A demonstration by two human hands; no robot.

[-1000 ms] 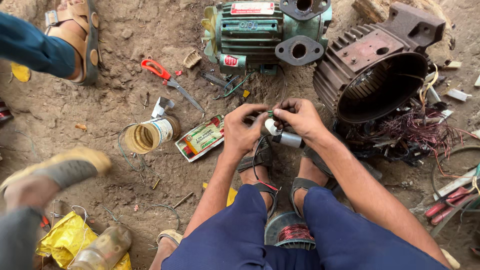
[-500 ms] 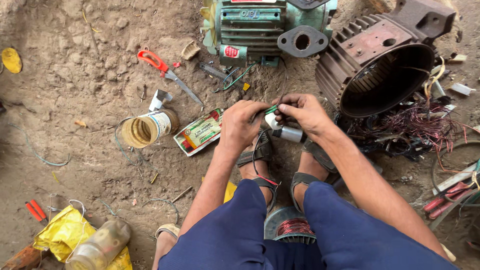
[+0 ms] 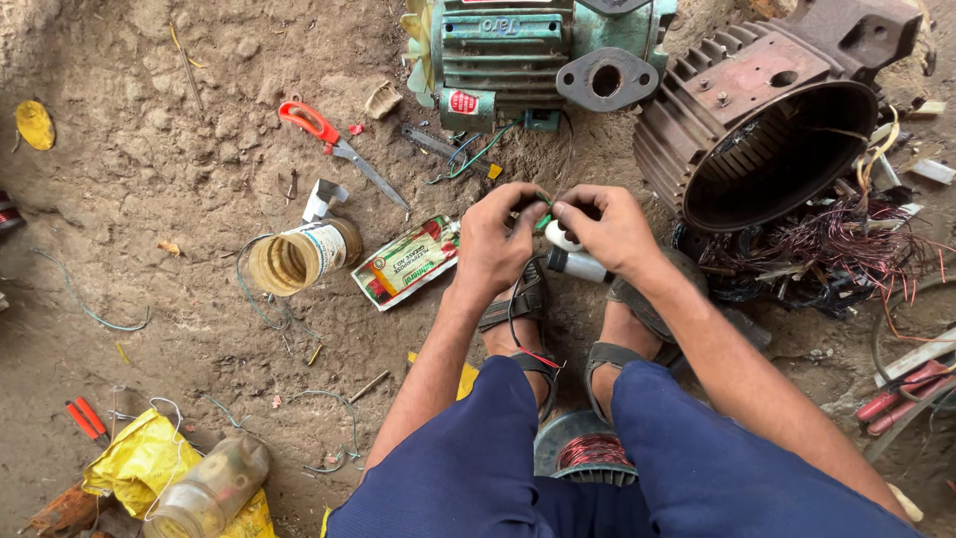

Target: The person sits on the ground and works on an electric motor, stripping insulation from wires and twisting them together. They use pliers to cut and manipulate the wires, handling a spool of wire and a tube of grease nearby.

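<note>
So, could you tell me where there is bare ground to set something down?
Bare dirt lies upper left, between the yellow leaf and the red-handled scissors. It is crowded around both hands and by the copper wire tangle.

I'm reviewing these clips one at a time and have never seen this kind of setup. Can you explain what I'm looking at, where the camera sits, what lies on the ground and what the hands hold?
There is no machine doing the work: a person squats on bare dirt ground, and the one camera is worn on their head, looking down past blue-trousered knees and sandalled feet. The left hand and right hand meet over a small white and grey cylindrical part with a green wire; the right hand grips the part, and the left pinches at the wire. Beyond them lie a green electric motor and a rusty ribbed motor housing with loose copper wire beside it. To the left lie red-handled scissors, an open tin can and a flat packet. A copper wire spool sits between the feet.
</note>
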